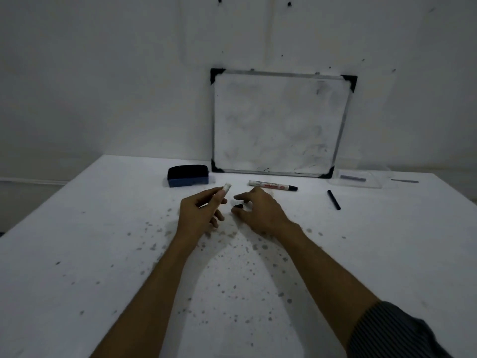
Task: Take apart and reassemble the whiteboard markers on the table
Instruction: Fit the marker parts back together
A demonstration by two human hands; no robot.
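Note:
My left hand (pixel 202 211) grips a white marker barrel (pixel 224 191), whose open end points up and away from me. My right hand (pixel 259 210) hovers just to the right of it, with a small black marker part (pixel 238 206) pinched at the fingertips; what that part is I cannot tell. A whole white marker with a black cap (pixel 272 185) lies on the white table (pixel 103 228) just beyond my right hand. A thin black ink stick (pixel 334 200) lies further right.
A blue and black board eraser (pixel 188 175) sits behind my left hand. A small whiteboard (pixel 280 122) leans on the wall at the table's back edge. At the back right lies a clear plastic case (pixel 357 179). Grey ink specks dot the table near me.

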